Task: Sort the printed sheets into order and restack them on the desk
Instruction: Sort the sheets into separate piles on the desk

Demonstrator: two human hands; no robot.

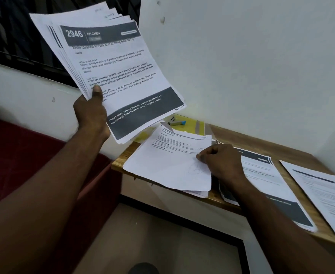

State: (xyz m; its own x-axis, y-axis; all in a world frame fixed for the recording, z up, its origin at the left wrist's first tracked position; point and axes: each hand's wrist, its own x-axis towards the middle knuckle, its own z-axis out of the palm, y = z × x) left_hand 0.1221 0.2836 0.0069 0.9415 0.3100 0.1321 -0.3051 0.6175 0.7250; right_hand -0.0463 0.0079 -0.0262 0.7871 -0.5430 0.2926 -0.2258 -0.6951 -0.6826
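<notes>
Your wooden desk (261, 142) sits against the white wall (261, 66). Far left corner: a yellow pad (194, 126), lying flat. Near left: a loose pile of sheets (168, 165), hanging over the desk's near edge. Middle: a stack with dark bands (271, 182), just beside that pile. Right: white printed sheets (324, 194), a strip of bare wood between them and the stack.
</notes>
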